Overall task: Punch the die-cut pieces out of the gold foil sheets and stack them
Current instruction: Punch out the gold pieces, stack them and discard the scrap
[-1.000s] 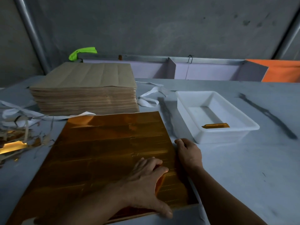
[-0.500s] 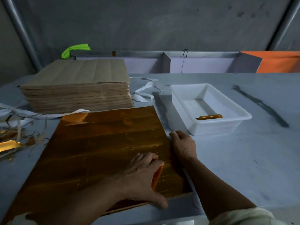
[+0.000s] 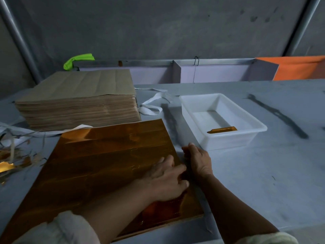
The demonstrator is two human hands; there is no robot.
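**Item:** gold foil sheet, on the worktop at 7 o'clock, largely unpunched.
**Hands:** left hand rests on its right margin. Right hand curls at that edge. We cannot tell whether either grip pinches foil.
**Done:** one gold piece in the white tray, 2 o'clock.
**Left:** we judge nearly everything, including the brown sheet stack, 11 o'clock.

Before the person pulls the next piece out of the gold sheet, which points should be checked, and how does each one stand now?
1. Gold sheet lies flat on the table: ok.
2. Left hand rests on the sheet near its right edge: ok.
3. Right hand sits at that edge: ok.
4. A piece is pinched or loosened: cannot tell, the hands cover it.
5. White tray stands right of the sheet, close to the right hand: ok.
6. Tray has room; only one gold piece lies in it: ok.
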